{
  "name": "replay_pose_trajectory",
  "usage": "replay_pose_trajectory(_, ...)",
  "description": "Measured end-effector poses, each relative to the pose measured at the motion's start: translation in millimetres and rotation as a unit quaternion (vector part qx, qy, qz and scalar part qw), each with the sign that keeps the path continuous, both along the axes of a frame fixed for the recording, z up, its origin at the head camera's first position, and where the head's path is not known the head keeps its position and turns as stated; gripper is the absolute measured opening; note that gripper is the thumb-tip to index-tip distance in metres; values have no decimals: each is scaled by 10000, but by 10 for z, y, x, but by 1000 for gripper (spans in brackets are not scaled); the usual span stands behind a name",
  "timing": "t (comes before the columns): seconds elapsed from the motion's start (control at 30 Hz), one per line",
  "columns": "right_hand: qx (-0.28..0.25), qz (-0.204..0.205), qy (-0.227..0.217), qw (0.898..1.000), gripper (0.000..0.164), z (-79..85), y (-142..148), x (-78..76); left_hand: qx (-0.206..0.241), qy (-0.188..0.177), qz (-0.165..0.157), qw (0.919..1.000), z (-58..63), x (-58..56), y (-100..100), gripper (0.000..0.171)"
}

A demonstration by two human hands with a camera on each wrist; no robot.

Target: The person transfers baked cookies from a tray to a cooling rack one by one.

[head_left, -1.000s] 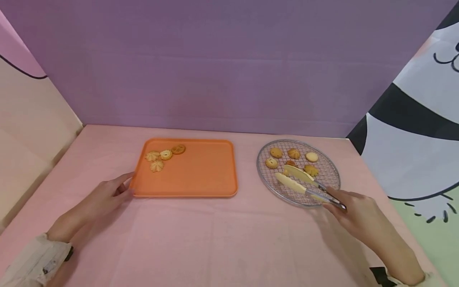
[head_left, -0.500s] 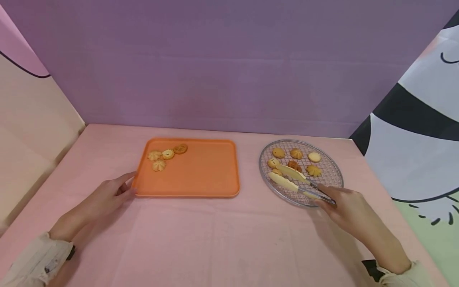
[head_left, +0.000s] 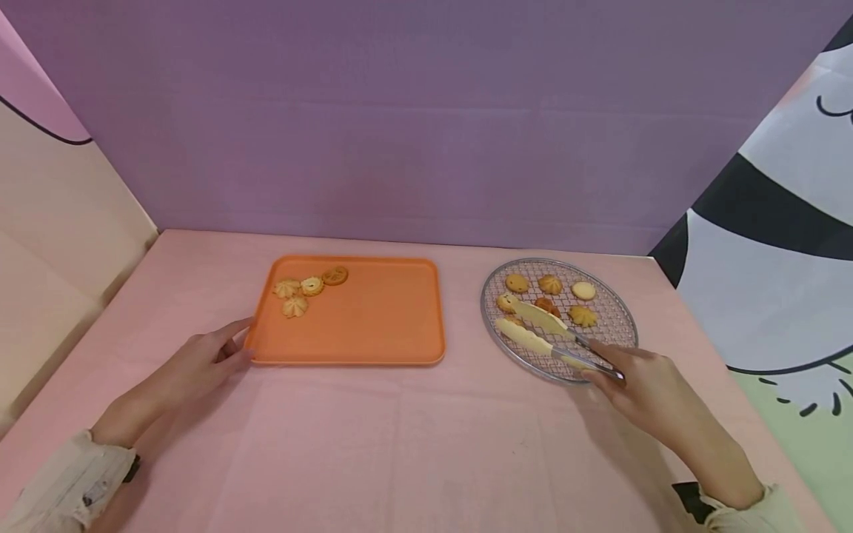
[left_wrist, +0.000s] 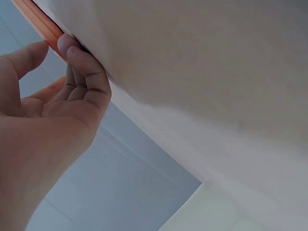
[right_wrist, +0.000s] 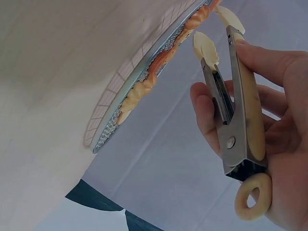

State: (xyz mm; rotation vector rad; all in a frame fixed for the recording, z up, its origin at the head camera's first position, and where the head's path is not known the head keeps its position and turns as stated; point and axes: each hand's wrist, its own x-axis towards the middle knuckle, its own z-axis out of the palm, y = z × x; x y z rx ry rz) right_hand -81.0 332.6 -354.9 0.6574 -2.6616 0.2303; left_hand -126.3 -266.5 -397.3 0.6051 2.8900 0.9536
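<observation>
My right hand (head_left: 656,389) grips a pair of tongs (right_wrist: 244,115) with cream-coloured tips and metal arms. The tongs' jaws stand apart, low over the left part of a round wire rack (head_left: 629,326). Between and behind the tips lies a partly hidden cookie (head_left: 513,320); a round cookie (head_left: 506,302) sits just beyond them. At the left, my left hand (head_left: 200,366) holds the left edge of an orange tray (head_left: 373,318), thumb and curled fingers at its rim. Several cookies, including a flower-shaped cookie (head_left: 295,306), lie in the tray's far left part.
More cookies rest on the rack, among them a pale round cookie (head_left: 583,290), a star-shaped cookie (head_left: 583,316) and a reddish-brown cookie (head_left: 546,306). A pink cloth (head_left: 426,444) covers the table. Behind it rises a purple wall (head_left: 413,133).
The tongs have moved left across the rack, from near its middle to the cookies at its left side. The view has shifted slightly. My left hand stays at the tray.
</observation>
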Motion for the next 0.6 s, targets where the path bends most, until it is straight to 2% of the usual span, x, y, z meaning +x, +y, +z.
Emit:
replay_pose_trajectory(0.4, -230, 181, 254, 9992, 46, -9, -68, 13, 0, -64, 37, 10000, 9, 0, 8, 55)
replay_pose_trajectory(0.6, -265, 136, 11, 9996, 47, -8, -119, 22, 16, -53, 23, 10000, 5, -3, 5, 55)
